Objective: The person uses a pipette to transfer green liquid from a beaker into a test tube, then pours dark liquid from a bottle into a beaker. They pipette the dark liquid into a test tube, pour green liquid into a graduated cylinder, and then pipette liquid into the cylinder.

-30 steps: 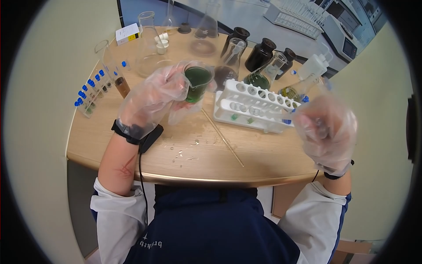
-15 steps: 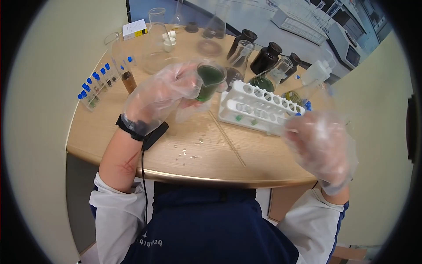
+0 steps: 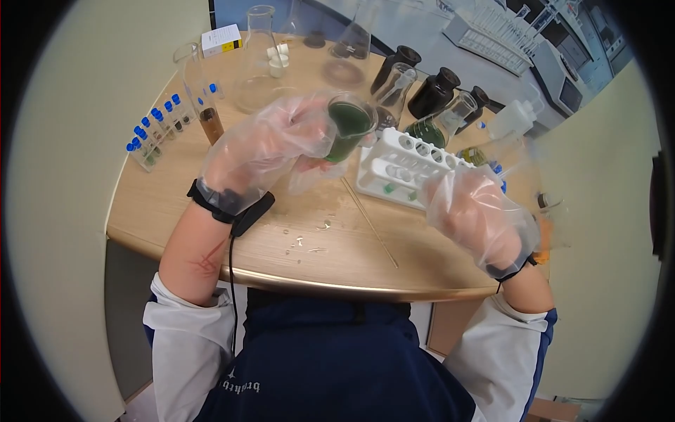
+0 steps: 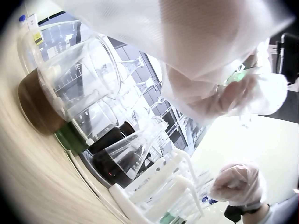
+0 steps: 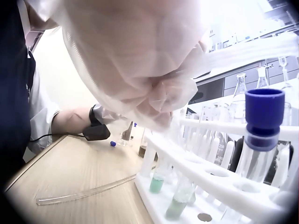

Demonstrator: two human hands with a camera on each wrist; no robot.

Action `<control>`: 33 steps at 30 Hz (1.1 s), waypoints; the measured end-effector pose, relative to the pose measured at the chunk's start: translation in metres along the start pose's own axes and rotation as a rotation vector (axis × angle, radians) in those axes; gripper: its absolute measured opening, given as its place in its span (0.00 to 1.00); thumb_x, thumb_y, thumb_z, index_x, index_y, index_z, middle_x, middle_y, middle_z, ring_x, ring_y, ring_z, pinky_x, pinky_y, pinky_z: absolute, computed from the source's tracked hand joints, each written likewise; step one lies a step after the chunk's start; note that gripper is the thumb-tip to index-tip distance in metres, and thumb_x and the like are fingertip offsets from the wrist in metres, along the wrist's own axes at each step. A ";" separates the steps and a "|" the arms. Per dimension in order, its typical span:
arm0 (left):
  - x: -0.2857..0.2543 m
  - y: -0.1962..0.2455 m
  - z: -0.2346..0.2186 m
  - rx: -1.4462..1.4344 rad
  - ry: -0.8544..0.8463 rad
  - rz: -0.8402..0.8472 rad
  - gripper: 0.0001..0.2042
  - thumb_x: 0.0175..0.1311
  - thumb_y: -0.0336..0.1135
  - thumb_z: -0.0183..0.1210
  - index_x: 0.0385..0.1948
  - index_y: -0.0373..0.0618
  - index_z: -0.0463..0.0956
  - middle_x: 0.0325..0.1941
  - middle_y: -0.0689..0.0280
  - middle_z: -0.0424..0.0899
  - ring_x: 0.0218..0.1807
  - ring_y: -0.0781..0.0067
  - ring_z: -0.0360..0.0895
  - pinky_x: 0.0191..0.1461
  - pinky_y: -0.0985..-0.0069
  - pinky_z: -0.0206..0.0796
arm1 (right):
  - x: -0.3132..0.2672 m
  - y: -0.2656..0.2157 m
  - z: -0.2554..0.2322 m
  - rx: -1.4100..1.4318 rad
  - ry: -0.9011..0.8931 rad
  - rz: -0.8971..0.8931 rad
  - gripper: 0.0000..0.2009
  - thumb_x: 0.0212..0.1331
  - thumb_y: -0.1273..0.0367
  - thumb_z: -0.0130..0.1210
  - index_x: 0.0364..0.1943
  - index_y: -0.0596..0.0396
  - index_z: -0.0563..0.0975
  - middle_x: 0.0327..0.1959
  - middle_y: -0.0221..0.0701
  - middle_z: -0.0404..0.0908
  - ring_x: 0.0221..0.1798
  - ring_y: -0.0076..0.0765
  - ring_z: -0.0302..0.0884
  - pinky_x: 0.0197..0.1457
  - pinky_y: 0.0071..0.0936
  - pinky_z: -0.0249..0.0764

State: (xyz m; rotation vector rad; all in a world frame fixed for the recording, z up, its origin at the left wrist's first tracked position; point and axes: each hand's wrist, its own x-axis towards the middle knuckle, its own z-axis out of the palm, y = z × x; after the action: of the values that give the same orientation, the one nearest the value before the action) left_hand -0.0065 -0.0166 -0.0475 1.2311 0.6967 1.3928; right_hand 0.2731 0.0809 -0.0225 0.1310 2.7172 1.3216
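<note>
My gloved left hand (image 3: 271,137) grips a small glass beaker (image 3: 348,126) of dark green liquid, raised above the table and tilted. My gloved right hand (image 3: 481,218) has its fingers curled at the front of a white test tube rack (image 3: 380,172). The glove hides the fingertips, so I cannot tell whether they pinch something. Two test tubes in the rack hold a little pale green liquid, one of them (image 5: 176,205) near the right hand. A tube with a blue stopper (image 5: 265,112) stands close to the right wrist camera. A thin glass rod (image 3: 369,221) lies before the rack.
Behind the rack stand dark bottles (image 3: 433,95), a conical flask of green liquid (image 3: 429,130) and a white wash bottle (image 3: 517,116). At left are blue-capped tubes (image 3: 151,133) and a tall vessel with brown liquid (image 3: 211,126). Drops (image 3: 323,225) wet the tabletop.
My right hand has come down and left from beside the rack to its front. The left hand still holds the beaker; the whole view has shifted slightly.
</note>
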 end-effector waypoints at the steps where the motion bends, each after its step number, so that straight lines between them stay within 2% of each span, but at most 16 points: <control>1: 0.000 0.001 0.000 0.001 0.002 -0.011 0.21 0.61 0.45 0.56 0.48 0.38 0.68 0.43 0.59 0.77 0.25 0.82 0.66 0.25 0.84 0.57 | 0.002 0.005 -0.011 0.227 0.019 0.088 0.07 0.48 0.74 0.49 0.33 0.57 0.73 0.23 0.36 0.73 0.25 0.41 0.73 0.28 0.35 0.68; 2: -0.001 0.001 0.001 0.001 0.005 -0.007 0.22 0.60 0.46 0.57 0.49 0.38 0.68 0.43 0.59 0.77 0.25 0.81 0.66 0.25 0.84 0.57 | 0.004 0.009 -0.022 0.455 0.058 0.171 0.06 0.49 0.74 0.49 0.32 0.56 0.73 0.23 0.36 0.73 0.25 0.41 0.73 0.28 0.35 0.68; 4: -0.002 0.001 0.002 0.000 0.010 -0.001 0.23 0.60 0.47 0.58 0.50 0.39 0.68 0.43 0.59 0.77 0.26 0.81 0.66 0.25 0.84 0.57 | 0.009 0.021 -0.032 0.601 0.174 0.168 0.04 0.49 0.73 0.49 0.29 0.55 0.73 0.22 0.36 0.73 0.25 0.42 0.74 0.29 0.35 0.69; 7: 0.000 -0.002 -0.004 0.029 -0.037 0.014 0.26 0.57 0.48 0.60 0.52 0.40 0.67 0.43 0.57 0.77 0.27 0.80 0.67 0.25 0.83 0.57 | 0.007 0.026 -0.025 0.776 0.204 0.310 0.03 0.47 0.72 0.51 0.27 0.54 0.74 0.21 0.37 0.73 0.26 0.43 0.74 0.30 0.35 0.68; 10: 0.001 0.000 -0.004 0.032 -0.035 -0.032 0.29 0.54 0.50 0.63 0.52 0.40 0.66 0.44 0.56 0.76 0.27 0.79 0.67 0.25 0.83 0.58 | 0.009 0.030 -0.002 0.880 0.211 0.323 0.03 0.44 0.71 0.53 0.24 0.54 0.74 0.20 0.37 0.72 0.27 0.44 0.73 0.30 0.35 0.68; 13: 0.001 0.000 -0.003 0.000 -0.020 -0.039 0.29 0.53 0.50 0.64 0.52 0.40 0.66 0.45 0.56 0.76 0.28 0.79 0.68 0.25 0.84 0.58 | 0.016 0.037 0.000 0.927 0.190 0.334 0.04 0.46 0.70 0.52 0.22 0.54 0.74 0.21 0.38 0.73 0.27 0.45 0.73 0.30 0.35 0.67; 16: -0.002 -0.001 -0.002 -0.012 0.017 -0.036 0.29 0.53 0.50 0.64 0.51 0.40 0.67 0.46 0.57 0.75 0.30 0.78 0.69 0.25 0.84 0.58 | 0.017 0.040 -0.002 0.874 0.177 0.298 0.05 0.47 0.69 0.54 0.22 0.54 0.74 0.21 0.39 0.73 0.28 0.45 0.73 0.31 0.35 0.68; 19: 0.001 -0.005 -0.005 -0.040 -0.005 -0.049 0.31 0.51 0.52 0.65 0.51 0.40 0.67 0.46 0.57 0.75 0.31 0.78 0.69 0.25 0.83 0.59 | 0.014 0.040 0.000 0.886 0.269 0.301 0.05 0.45 0.68 0.57 0.23 0.53 0.76 0.22 0.38 0.74 0.28 0.45 0.74 0.31 0.35 0.69; 22: 0.001 -0.006 -0.006 -0.002 -0.055 -0.015 0.33 0.50 0.56 0.64 0.51 0.39 0.68 0.46 0.57 0.75 0.36 0.75 0.71 0.30 0.81 0.63 | 0.006 0.042 -0.011 0.750 0.216 0.417 0.05 0.43 0.68 0.61 0.24 0.52 0.78 0.22 0.37 0.75 0.27 0.44 0.74 0.31 0.35 0.69; 25: 0.001 -0.005 -0.003 0.069 -0.018 -0.005 0.34 0.51 0.57 0.63 0.52 0.39 0.67 0.47 0.57 0.75 0.43 0.71 0.72 0.36 0.80 0.65 | -0.014 0.047 -0.022 0.678 0.267 0.552 0.06 0.42 0.70 0.62 0.25 0.53 0.79 0.23 0.35 0.76 0.28 0.43 0.75 0.31 0.34 0.70; 27: 0.000 -0.006 -0.006 0.059 -0.031 0.010 0.34 0.52 0.57 0.62 0.53 0.39 0.67 0.47 0.56 0.75 0.45 0.70 0.71 0.39 0.79 0.66 | -0.034 0.046 -0.014 0.764 0.343 0.691 0.06 0.42 0.71 0.63 0.26 0.54 0.79 0.23 0.36 0.77 0.28 0.43 0.75 0.31 0.35 0.70; 29: 0.000 -0.008 -0.005 0.044 -0.018 0.027 0.34 0.52 0.57 0.62 0.54 0.39 0.67 0.47 0.56 0.75 0.46 0.69 0.71 0.40 0.78 0.66 | -0.049 0.043 -0.016 0.789 0.329 0.774 0.06 0.41 0.72 0.63 0.27 0.54 0.80 0.24 0.36 0.78 0.28 0.43 0.76 0.32 0.35 0.71; 33: -0.001 -0.010 -0.003 -0.019 -0.009 0.040 0.34 0.52 0.57 0.62 0.53 0.38 0.67 0.46 0.57 0.75 0.42 0.72 0.72 0.39 0.79 0.66 | -0.060 0.032 -0.034 0.664 0.110 0.811 0.07 0.42 0.73 0.63 0.28 0.56 0.80 0.25 0.38 0.79 0.28 0.45 0.76 0.31 0.36 0.71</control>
State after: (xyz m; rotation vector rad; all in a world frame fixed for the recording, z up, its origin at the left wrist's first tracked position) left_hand -0.0059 -0.0150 -0.0576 1.2421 0.6543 1.4226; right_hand 0.3288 0.0664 0.0281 1.3525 3.2029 0.4189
